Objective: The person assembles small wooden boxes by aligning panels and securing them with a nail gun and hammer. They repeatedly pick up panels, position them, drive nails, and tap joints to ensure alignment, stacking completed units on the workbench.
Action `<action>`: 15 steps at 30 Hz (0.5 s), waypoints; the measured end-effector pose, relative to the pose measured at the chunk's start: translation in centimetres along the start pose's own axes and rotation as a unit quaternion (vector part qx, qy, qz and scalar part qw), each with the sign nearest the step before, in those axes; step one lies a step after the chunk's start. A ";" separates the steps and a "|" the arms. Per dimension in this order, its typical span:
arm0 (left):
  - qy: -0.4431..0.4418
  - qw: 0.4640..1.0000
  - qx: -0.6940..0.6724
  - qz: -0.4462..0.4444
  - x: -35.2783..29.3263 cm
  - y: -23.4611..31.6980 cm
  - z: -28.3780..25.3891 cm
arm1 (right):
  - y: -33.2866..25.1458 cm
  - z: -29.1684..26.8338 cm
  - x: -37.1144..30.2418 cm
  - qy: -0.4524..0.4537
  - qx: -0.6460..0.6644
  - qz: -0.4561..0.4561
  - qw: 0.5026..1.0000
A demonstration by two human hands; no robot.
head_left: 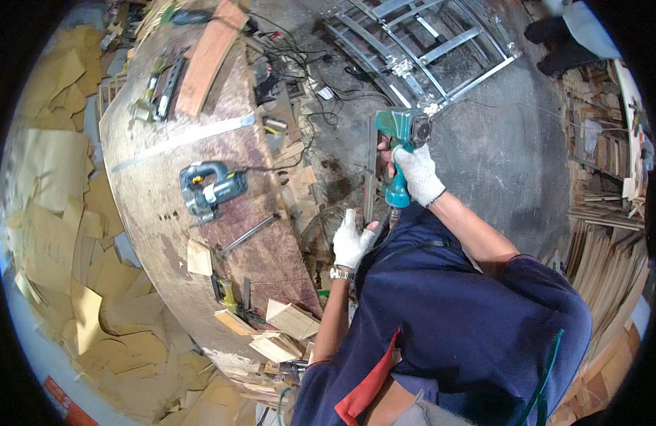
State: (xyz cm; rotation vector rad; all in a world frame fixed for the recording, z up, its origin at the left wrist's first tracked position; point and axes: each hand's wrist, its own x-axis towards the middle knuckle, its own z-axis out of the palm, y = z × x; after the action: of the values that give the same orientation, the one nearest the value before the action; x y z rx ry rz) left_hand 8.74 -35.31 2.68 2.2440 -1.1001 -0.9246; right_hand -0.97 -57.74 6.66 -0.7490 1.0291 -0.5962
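"Green power tool [397,126], hard and smooth, with a round black end! Where is it?"

"It's in the right hand [420,170], just past the dark blue shirt [456,312]. That hand is wrapped tight around the handle. Its white glove looks soft and knitted, and bare fingertips poke out."

"What about the left hand [351,245]?"

"It's down near the bottom of the tool, in a white glove too. One finger points up and the thumb sticks out to the side. I can't tell if it holds anything."

"What's on the left?"

"A big brown table [147,206] with a worn, blotchy top. A jigsaw [213,188], gray-blue with yellow bits, sits on it. Small flat wood pieces [292,319] lie at the near end, and a long reddish board [209,60] is at the far end."

"And past the table?"

"Flat tan sheets [55,241] lie in a messy heap. A red sign [67,403] has pale marks, too small to read."

"What's farther ahead?"

"A shiny metal frame [441,53], all straight bars, on the gray floor [498,163]. Another person [587,32] is at the top right."
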 end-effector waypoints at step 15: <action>0.023 0.980 0.179 -0.079 8.0 -6.8 -0.8 | 15.2 -8.6 22.2 0.168 0.157 -0.039 0.972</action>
State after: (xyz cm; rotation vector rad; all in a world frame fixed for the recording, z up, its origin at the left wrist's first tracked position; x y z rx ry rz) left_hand 16.32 -37.90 -4.15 2.6629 -1.1560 -0.7782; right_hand 1.53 -67.19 -19.83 -0.4160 1.1821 -0.9515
